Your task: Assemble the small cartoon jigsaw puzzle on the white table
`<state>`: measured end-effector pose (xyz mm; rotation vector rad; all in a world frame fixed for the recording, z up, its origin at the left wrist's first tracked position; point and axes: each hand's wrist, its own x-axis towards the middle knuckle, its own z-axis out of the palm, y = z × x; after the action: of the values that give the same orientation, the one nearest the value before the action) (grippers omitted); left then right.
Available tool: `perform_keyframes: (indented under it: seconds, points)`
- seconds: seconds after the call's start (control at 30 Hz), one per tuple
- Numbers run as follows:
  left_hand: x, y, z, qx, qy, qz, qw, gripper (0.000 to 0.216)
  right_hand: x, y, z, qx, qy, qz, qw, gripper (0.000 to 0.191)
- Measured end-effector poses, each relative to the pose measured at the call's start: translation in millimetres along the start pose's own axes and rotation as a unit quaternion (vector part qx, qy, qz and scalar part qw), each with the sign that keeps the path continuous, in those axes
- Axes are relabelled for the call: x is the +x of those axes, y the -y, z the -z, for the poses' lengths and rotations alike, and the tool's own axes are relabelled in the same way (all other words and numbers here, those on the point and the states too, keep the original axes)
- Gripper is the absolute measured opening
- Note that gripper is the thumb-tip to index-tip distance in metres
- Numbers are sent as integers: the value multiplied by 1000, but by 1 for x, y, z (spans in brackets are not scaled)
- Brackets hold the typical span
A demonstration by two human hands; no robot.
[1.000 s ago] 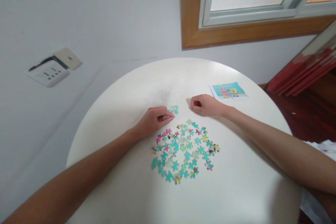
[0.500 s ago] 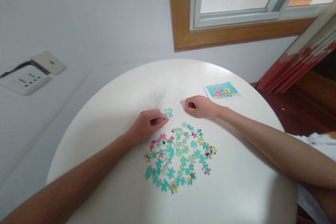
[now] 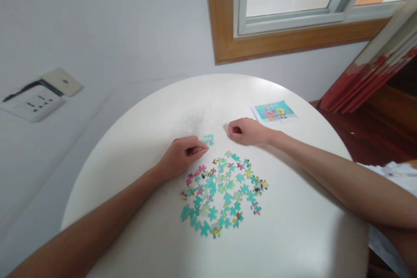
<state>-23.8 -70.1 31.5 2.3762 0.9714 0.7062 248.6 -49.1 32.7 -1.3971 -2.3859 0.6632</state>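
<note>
A round white table (image 3: 137,139) carries a heap of several loose jigsaw pieces (image 3: 223,191), mostly teal with some pink and yellow. My left hand (image 3: 180,156) rests on the tabletop just left of the heap, fingers curled, fingertips touching a small joined clump of pieces (image 3: 208,140). My right hand (image 3: 247,131) lies loosely fisted on the table, a short way right of that clump and beyond the heap. Nothing shows inside either hand.
A small cartoon picture card (image 3: 273,111) lies on the table beyond my right hand. A wall socket (image 3: 34,102) sits on the white wall at left. A wood-framed window (image 3: 293,13) and a red curtain (image 3: 368,74) stand behind the table.
Both hands have stayed where they were on the table. The camera has shifted a little, so the scene sits slightly further left in view.
</note>
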Motion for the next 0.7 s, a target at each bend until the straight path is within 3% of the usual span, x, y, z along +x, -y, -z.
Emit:
perform_keyframes:
  seconds: [0.47, 0.7]
  points:
    - [0, 7, 0, 4, -11, 34, 999, 16, 1, -3, -1, 3, 1, 8, 1000, 12]
    - [1, 16, 1, 25, -80, 27, 996, 13, 1, -2, -1, 6, 3, 12, 1000, 10]
